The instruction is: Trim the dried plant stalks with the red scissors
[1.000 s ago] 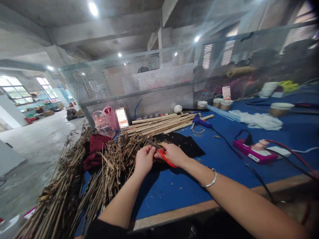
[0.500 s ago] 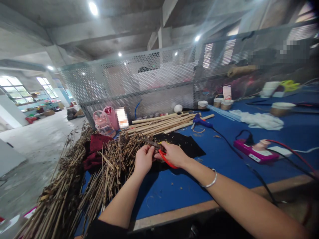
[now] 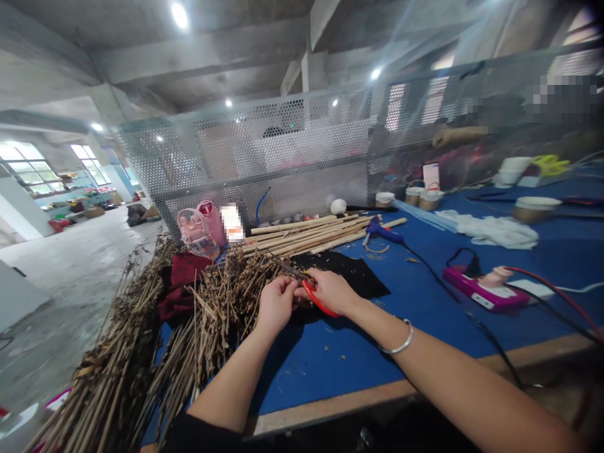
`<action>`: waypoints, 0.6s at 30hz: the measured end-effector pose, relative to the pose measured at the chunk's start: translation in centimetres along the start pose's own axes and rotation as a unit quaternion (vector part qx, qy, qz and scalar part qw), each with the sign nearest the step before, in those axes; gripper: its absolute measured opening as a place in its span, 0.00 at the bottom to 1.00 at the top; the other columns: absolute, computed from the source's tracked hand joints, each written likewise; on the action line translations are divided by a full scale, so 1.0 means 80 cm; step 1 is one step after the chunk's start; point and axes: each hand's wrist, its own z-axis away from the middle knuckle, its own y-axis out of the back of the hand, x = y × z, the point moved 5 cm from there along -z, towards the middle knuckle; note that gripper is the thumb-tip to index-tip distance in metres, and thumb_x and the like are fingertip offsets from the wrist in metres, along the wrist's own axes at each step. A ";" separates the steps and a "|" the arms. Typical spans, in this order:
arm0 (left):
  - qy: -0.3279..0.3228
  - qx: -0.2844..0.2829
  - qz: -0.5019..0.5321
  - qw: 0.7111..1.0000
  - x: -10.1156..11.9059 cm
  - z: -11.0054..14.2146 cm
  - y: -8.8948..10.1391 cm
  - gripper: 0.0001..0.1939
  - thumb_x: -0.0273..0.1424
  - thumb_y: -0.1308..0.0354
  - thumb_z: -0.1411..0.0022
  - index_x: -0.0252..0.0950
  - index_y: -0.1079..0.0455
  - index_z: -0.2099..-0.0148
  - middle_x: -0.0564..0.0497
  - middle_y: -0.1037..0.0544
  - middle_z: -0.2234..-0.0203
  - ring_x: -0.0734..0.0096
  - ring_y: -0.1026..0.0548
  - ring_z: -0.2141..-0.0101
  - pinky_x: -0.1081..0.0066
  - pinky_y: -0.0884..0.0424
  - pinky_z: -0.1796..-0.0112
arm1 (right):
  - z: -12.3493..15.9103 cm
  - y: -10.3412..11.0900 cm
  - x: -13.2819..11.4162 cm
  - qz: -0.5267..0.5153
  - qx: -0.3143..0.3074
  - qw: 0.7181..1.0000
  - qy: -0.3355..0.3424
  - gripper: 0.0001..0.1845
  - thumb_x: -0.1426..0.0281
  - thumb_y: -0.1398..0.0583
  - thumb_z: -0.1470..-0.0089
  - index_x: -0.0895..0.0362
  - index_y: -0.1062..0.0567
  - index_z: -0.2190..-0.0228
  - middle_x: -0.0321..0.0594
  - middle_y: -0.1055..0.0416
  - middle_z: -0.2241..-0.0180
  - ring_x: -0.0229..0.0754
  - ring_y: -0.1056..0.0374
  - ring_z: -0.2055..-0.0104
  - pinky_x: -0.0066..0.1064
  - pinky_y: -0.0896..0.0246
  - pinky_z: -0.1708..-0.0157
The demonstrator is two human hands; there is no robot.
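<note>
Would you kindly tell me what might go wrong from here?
The left hand is close to the red-handled scissors in the right hand, so a finger might get nicked. The glue gun's cord runs across the blue tabletop; a snag could drag the gun.

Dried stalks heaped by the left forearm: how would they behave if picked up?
The dried stalks are probably fairly stiff, since most run straight. They look light for their bulk, being thin and dry. Their shrivelled, curled tops suggest brittleness, and lying tangled, they may snag on each other.
</note>
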 end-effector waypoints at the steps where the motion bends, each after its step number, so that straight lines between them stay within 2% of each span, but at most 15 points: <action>1: 0.000 0.000 0.000 1.000 0.000 0.000 0.000 0.11 0.37 0.48 0.47 0.34 0.33 0.71 0.53 0.30 0.82 0.79 0.33 0.82 0.81 0.39 0.82 | -0.001 0.000 0.000 -0.003 -0.002 1.000 0.001 0.25 0.45 0.50 0.54 0.55 0.32 0.72 0.39 0.29 0.72 0.41 0.33 0.70 0.26 0.53 0.77; 5: -0.002 0.008 0.011 1.000 -0.001 -0.001 0.002 0.11 0.37 0.48 0.47 0.34 0.34 0.71 0.54 0.30 0.82 0.80 0.34 0.82 0.80 0.38 0.81 | 0.000 -0.002 0.001 -0.004 -0.001 1.000 0.013 0.25 0.45 0.51 0.53 0.54 0.33 0.72 0.39 0.29 0.72 0.41 0.33 0.70 0.26 0.53 0.77; 12: -0.035 0.017 0.025 0.999 -0.004 -0.003 0.005 0.13 0.39 0.46 0.49 0.33 0.35 0.74 0.56 0.33 0.84 0.81 0.39 0.85 0.79 0.40 0.83 | 0.005 -0.006 -0.004 -0.021 0.001 0.999 0.042 0.26 0.46 0.47 0.55 0.55 0.35 0.66 0.41 0.29 0.68 0.41 0.33 0.69 0.26 0.50 0.75; 18: -0.038 0.021 -0.004 0.999 -0.002 -0.004 0.007 0.13 0.40 0.46 0.49 0.33 0.34 0.74 0.55 0.32 0.83 0.80 0.37 0.84 0.79 0.38 0.82 | 0.004 -0.004 -0.004 -0.021 -0.002 1.000 0.013 0.24 0.46 0.47 0.54 0.55 0.34 0.69 0.39 0.30 0.71 0.41 0.34 0.70 0.26 0.53 0.76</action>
